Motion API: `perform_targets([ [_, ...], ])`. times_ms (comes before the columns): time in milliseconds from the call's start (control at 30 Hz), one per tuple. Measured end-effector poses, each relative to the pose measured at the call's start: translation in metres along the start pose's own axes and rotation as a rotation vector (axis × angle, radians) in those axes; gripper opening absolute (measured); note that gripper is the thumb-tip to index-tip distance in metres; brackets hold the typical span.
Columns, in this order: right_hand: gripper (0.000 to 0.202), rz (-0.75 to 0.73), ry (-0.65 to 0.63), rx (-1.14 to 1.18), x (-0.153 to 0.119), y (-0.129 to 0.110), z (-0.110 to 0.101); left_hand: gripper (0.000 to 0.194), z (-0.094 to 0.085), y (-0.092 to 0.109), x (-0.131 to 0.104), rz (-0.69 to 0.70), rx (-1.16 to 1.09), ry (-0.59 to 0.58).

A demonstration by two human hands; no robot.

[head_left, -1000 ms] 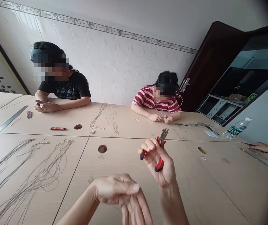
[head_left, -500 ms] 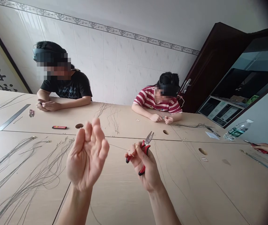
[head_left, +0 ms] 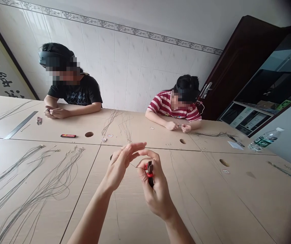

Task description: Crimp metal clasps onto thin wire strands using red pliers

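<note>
- 2 hands up over the table (head_left: 140,220), nearly meeting: my R hand (head_left: 157,185) wraps the pliers (head_left: 150,166), my L hand (head_left: 117,169) just left of that grip.
- R grip: fingers curled round the handles, prob. tucked low so thumb + index can work w/o putting the tool down. Can't tell if they pinch the cord too.
- Pliers: nose up out of my fist, handles down into the palm; long axis approx. upright in view, foreshortened. Jaws look a bit parted, not 100% sure.
- L grip: fingers close together, reaching right, tips just beside my R fingertips. Can't tell if anything's pinched.
- Thin cord (head_left: 132,165) spans the gap btwn hands, left to right, dipping slightly; likely held apart so the short run is visible.
- Cord bundles (head_left: 52,188), well left of my grip: metal ends far side, tails toward me, prob. to avoid tangles.
- Red-black stick (head_left: 68,136) beyond my grip, to the left; bottle (head_left: 265,139) far right, out of the way, I'd guess.
</note>
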State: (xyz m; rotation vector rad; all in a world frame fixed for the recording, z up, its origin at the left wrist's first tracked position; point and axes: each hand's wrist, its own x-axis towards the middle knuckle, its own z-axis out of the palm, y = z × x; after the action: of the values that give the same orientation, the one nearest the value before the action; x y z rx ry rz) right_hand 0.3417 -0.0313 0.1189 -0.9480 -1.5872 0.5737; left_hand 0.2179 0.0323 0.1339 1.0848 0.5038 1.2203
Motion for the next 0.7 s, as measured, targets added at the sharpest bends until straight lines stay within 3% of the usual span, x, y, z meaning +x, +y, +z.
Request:
perform_targets([
  [100, 0.014, 0.001, 0.038, 0.025, 0.000, 0.000, -0.002, 0.037, 0.006, 0.003, -0.004, -0.052, 0.191, -0.046],
  [300, 0.012, 0.004, 0.138, -0.049, 0.001, 0.001, -0.006, 0.032, 0.013, 0.010, -0.009, 0.068, 0.522, -0.002],
  [500, 0.009, 0.048, 0.178, -0.038, 0.002, 0.003, -0.006, 0.033, 0.012, 0.008, -0.011, -0.024, 0.422, -0.050],
  [700, 0.006, 0.090, 0.254, -0.038, 0.004, 0.005, -0.004, 0.032, 0.019, 0.005, -0.013, -0.026, 0.374, -0.046],
])
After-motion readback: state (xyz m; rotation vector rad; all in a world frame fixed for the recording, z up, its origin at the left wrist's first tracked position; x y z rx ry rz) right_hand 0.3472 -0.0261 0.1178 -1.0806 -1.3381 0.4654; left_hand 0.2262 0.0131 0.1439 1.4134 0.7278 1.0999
